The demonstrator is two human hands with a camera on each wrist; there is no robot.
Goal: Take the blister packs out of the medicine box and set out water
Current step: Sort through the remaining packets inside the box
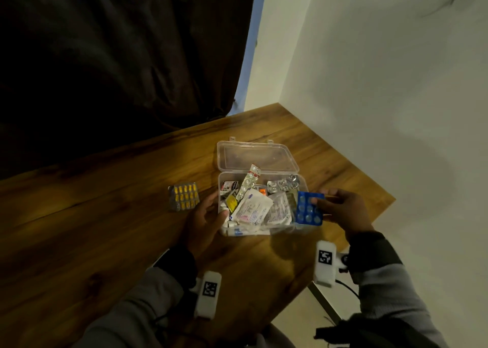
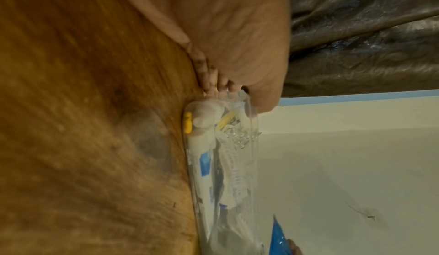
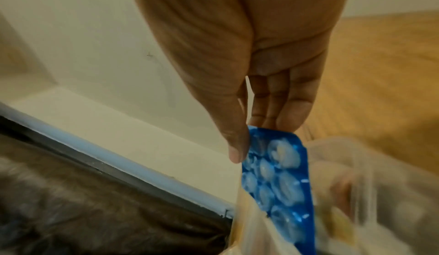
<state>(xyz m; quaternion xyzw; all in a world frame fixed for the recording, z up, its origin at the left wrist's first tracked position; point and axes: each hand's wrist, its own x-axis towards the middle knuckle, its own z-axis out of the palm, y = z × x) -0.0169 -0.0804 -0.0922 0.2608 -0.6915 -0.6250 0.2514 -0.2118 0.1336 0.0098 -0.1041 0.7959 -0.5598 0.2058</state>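
wooden table (image 1: 105, 215) filled the near field, its right edge meeting a pale wall (image 1: 396, 83), with a dark curtain (image 1: 118, 57) behind. nearest to you, your left hand (image 1: 204, 222) lay against the left end of the clear medicine box (image 1: 264, 231), fingers loosely bent along its wall, pressing without closing round anything; the placement reads as a brace, so the light box would not slide while the other hand pulled. just across, your right hand (image 1: 343, 207) pinched the blue blister pack (image 1: 308, 208) by its upper edge between thumb and fingers, the pack tilted at the right rim of the box, its lower end seemingly still among the contents; an edge pinch kept the fingers clear of the blisters. inside the box lay paper sachets (image 1: 252, 209) and silver blister strips (image 1: 282, 184), one strip (image 1: 249, 181) leaning up and out. left of the box, apart from it, the orange blister pack (image 1: 184, 196) rested flat on the table, the likely spot for the blue one. farther back, the hinged lid (image 1: 257, 156) lay open. no water was visible.
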